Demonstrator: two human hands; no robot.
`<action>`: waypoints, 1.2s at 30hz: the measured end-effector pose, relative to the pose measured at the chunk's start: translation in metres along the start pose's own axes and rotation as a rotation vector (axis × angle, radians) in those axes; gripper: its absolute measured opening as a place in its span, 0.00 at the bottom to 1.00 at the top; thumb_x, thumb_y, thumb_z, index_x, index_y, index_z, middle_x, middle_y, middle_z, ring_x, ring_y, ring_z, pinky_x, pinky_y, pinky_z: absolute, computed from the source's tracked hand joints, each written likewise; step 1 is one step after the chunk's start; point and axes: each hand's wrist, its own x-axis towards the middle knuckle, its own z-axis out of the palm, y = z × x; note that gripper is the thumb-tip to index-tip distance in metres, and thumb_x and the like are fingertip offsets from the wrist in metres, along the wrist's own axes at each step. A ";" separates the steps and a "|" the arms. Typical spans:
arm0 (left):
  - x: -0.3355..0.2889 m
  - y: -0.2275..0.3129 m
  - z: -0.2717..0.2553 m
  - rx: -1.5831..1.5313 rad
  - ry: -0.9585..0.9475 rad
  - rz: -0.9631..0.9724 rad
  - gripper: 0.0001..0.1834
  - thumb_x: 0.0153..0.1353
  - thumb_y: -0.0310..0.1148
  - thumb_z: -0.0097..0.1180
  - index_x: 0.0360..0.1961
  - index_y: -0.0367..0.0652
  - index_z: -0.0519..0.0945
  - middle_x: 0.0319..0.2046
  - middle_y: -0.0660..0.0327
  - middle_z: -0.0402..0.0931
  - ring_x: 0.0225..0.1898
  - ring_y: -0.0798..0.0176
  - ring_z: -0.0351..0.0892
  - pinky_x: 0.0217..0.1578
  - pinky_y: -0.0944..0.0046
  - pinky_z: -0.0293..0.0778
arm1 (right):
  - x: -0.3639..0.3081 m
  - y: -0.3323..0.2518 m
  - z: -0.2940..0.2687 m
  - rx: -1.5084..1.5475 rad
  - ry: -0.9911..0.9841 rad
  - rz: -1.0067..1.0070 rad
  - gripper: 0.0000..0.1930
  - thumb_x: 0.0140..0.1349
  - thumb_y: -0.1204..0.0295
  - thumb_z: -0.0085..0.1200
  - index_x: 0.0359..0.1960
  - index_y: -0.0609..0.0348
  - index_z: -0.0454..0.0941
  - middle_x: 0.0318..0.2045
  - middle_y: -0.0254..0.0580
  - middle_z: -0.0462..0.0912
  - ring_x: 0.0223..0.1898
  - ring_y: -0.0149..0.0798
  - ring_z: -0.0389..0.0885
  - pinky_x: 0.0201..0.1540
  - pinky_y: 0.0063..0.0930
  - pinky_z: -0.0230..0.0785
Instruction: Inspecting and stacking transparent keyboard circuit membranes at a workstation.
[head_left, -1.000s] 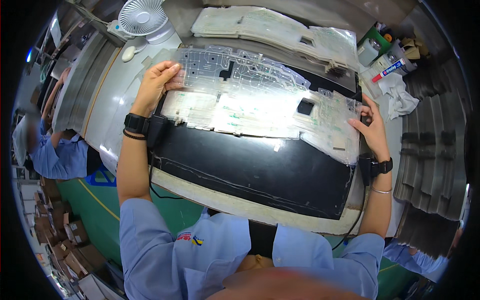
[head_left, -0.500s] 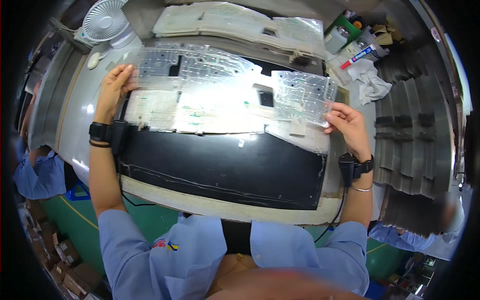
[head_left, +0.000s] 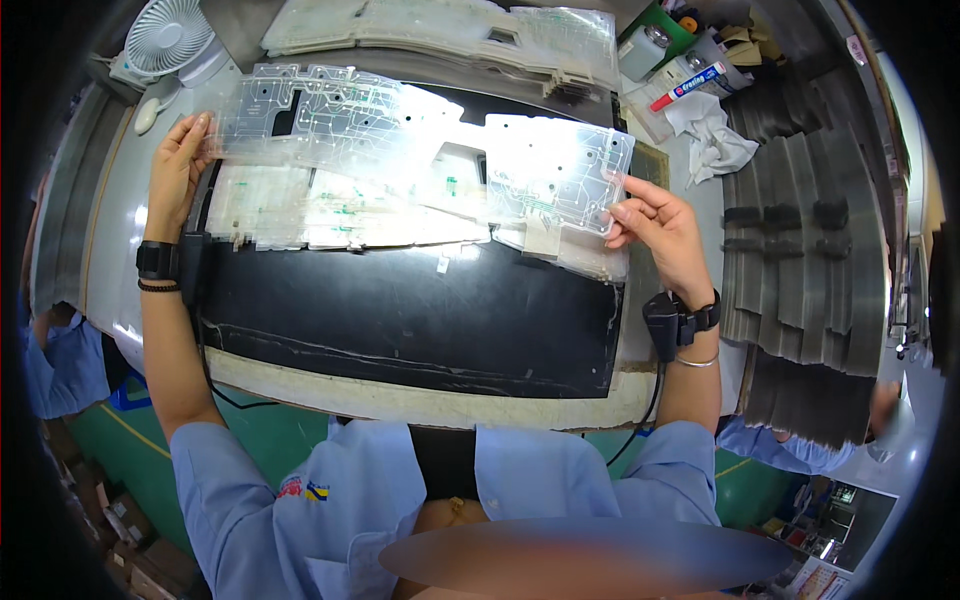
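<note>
A clear keyboard membrane sheet [head_left: 555, 165] with fine printed circuit lines stretches between my two hands, above the far part of the black mat [head_left: 420, 315]. My left hand [head_left: 178, 170] pinches its left end between thumb and fingers. At the lower right corner, my right hand [head_left: 662, 225] grips the sheet with thumb and fingertips. A short pale tail [head_left: 542, 238] hangs from its lower right part. Beneath lies a stack of similar sheets [head_left: 262, 205] with green marks, partly covered by the held one. Bright glare washes out the middle.
Another stack of clear sheets [head_left: 400, 28] lies along the back. A white fan [head_left: 168, 38] stands at the back left. At the right are a marker pen [head_left: 688, 87], a crumpled white cloth [head_left: 712, 140], a bottle [head_left: 643, 48] and grey ridged strips [head_left: 785, 255].
The whole view has shifted, so things appear farther left and higher. Both hands still hold the sheet, which has tilted slightly, with its cutout now showing more of the stack below.
</note>
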 end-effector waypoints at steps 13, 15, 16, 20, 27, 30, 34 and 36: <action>0.002 -0.005 -0.006 -0.015 -0.003 0.012 0.13 0.61 0.31 0.47 0.44 0.34 0.72 0.37 0.61 0.74 0.35 0.72 0.74 0.36 0.72 0.73 | -0.002 0.003 0.002 -0.017 0.046 0.005 0.19 0.58 0.77 0.50 0.51 0.70 0.66 0.29 0.44 0.79 0.27 0.30 0.78 0.31 0.19 0.73; 0.005 -0.007 -0.006 0.000 0.015 0.023 0.13 0.62 0.31 0.47 0.44 0.34 0.72 0.38 0.60 0.74 0.37 0.71 0.74 0.38 0.71 0.74 | -0.001 0.005 0.001 -0.018 0.062 0.011 0.19 0.58 0.77 0.50 0.51 0.70 0.66 0.29 0.44 0.79 0.26 0.30 0.78 0.31 0.19 0.73; 0.006 -0.008 -0.005 0.002 0.006 0.013 0.13 0.62 0.31 0.47 0.44 0.34 0.72 0.38 0.60 0.74 0.37 0.71 0.74 0.38 0.71 0.74 | -0.001 0.006 0.000 -0.024 0.073 0.007 0.19 0.57 0.76 0.50 0.51 0.70 0.66 0.28 0.43 0.79 0.26 0.30 0.78 0.31 0.20 0.73; 0.001 0.001 -0.005 0.027 0.034 0.031 0.14 0.62 0.30 0.46 0.45 0.32 0.71 0.39 0.59 0.74 0.37 0.70 0.75 0.39 0.71 0.74 | 0.003 0.006 -0.001 -0.018 0.072 -0.001 0.19 0.57 0.76 0.52 0.50 0.70 0.67 0.28 0.43 0.79 0.25 0.30 0.78 0.30 0.19 0.74; -0.004 0.006 0.006 0.031 0.038 0.041 0.14 0.61 0.32 0.49 0.44 0.33 0.72 0.35 0.62 0.74 0.26 0.75 0.72 0.26 0.77 0.70 | 0.005 0.009 0.001 -0.074 0.119 -0.024 0.14 0.58 0.75 0.51 0.45 0.68 0.71 0.30 0.40 0.79 0.26 0.28 0.77 0.29 0.19 0.73; -0.015 0.014 0.013 0.243 -0.072 -0.079 0.15 0.58 0.33 0.52 0.44 0.36 0.73 0.27 0.66 0.72 0.12 0.82 0.59 0.12 0.82 0.55 | 0.014 0.017 -0.008 -0.114 0.204 -0.091 0.11 0.58 0.74 0.51 0.41 0.66 0.72 0.33 0.39 0.79 0.24 0.25 0.75 0.26 0.15 0.70; -0.023 0.036 0.039 -0.003 -0.086 -0.053 0.19 0.60 0.30 0.48 0.51 0.34 0.66 0.32 0.60 0.74 0.23 0.76 0.73 0.22 0.81 0.70 | 0.049 0.020 -0.035 0.055 0.335 -0.110 0.12 0.59 0.75 0.49 0.44 0.67 0.70 0.33 0.42 0.79 0.26 0.24 0.75 0.27 0.15 0.70; -0.021 0.047 0.038 -0.347 -0.045 0.135 0.22 0.62 0.26 0.44 0.57 0.32 0.57 0.44 0.49 0.72 0.39 0.63 0.77 0.42 0.71 0.76 | 0.082 0.013 -0.043 0.147 0.341 -0.191 0.13 0.59 0.76 0.48 0.45 0.68 0.69 0.33 0.44 0.78 0.27 0.26 0.76 0.29 0.15 0.71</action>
